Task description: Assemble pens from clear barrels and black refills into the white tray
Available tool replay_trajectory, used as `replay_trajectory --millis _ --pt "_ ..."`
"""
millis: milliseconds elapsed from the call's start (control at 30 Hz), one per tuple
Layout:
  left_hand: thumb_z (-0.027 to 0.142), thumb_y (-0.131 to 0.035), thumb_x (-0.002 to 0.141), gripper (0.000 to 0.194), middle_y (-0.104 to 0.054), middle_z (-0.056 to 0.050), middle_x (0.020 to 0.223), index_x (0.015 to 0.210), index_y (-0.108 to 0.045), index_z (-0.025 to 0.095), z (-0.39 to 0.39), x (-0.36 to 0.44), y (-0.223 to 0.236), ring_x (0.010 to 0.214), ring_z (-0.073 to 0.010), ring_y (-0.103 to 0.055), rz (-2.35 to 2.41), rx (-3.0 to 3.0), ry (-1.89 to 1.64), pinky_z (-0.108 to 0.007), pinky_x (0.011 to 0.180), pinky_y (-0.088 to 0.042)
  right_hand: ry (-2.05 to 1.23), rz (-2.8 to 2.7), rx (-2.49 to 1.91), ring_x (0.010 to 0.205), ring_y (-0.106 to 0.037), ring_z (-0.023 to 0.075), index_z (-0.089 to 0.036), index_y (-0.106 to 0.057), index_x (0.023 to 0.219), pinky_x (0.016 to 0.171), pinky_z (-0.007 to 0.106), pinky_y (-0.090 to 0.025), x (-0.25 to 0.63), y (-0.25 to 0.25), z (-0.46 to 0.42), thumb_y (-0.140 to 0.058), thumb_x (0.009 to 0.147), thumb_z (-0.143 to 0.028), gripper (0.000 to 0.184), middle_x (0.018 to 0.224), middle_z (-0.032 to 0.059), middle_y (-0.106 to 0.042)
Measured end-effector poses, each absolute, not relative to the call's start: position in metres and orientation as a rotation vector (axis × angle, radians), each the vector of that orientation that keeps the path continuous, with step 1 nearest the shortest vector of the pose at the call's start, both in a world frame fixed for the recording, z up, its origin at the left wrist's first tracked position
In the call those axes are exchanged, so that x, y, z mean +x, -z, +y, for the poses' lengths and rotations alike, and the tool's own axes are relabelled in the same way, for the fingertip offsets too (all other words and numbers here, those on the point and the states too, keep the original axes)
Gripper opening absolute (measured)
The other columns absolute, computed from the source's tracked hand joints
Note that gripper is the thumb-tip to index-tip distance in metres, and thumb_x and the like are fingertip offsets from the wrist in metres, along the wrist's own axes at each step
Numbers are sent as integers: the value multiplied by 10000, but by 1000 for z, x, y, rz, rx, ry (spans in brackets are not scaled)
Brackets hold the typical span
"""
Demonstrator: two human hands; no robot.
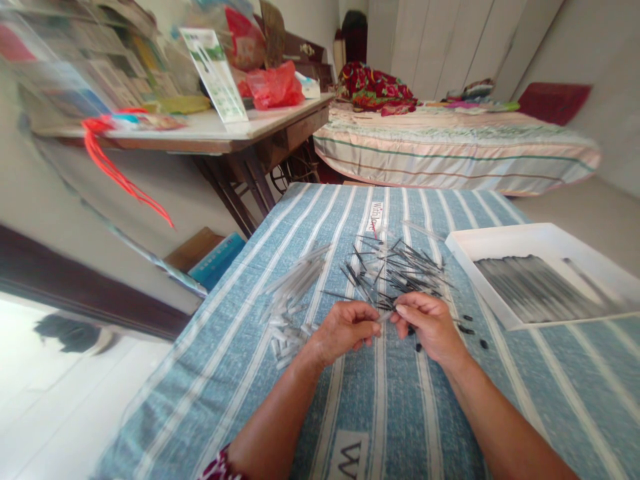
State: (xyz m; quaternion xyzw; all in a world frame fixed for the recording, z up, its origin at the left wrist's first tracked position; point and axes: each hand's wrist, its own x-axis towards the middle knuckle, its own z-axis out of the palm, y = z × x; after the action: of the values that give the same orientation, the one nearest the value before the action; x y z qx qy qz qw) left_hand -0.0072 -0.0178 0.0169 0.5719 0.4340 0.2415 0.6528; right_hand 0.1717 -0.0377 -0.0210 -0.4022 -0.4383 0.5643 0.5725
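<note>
I see a left hand (350,327) and a right hand (427,325) pinching a small pale piece (385,316) above a blue striped tablecloth (400,413).
Thumbs and fingertips of both press on the piece, partly hidden between them; I find thin dark rods (415,269) scattered just beyond, pale tubes (304,272) lying to the left, small black pieces (483,344) near the right hand, and, farther right, a white tray (505,239) holding dark sticks (535,288).
</note>
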Motion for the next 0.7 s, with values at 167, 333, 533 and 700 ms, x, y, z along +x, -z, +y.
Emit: replay_trajectory --millis 167,333,533,700 --pt "199 -617 683 87 -536 44 465 716 -607 119 -17 -8 -16 351 -34 -386 986 1293 -549 -159 356 -272 -1325 -1026 -941 396 -550 100 -147 -641 793 407 212 -430 172 20 -39 -674 723 -244 123 619 25 -680" --pt "201 -618 679 88 -537 43 467 713 -610 120 -18 -7 -17 353 -36 -391 987 1288 -559 -165 361 -269 -1345 -994 -947 383 -545 105 -146 -639 780 394 216 -423 171 19 -38 -684 708 -260 142 613 28 -681" --pt "216 -617 683 102 -539 36 463 706 -612 118 -17 -7 -17 354 -44 -394 973 1290 -569 -175 362 -268 -1467 -886 -894 368 -553 117 -150 -621 742 370 215 -418 170 17 -38 -684 693 -255 132 624 33 -688" --pt "230 -618 695 113 -540 38 473 692 -611 117 -17 -8 -18 373 -42 -406 938 1275 -592 -166 371 -280 -1592 -767 -776 372 -562 119 -166 -605 742 362 212 -423 172 18 -37 -668 686 -225 104 677 38 -701"
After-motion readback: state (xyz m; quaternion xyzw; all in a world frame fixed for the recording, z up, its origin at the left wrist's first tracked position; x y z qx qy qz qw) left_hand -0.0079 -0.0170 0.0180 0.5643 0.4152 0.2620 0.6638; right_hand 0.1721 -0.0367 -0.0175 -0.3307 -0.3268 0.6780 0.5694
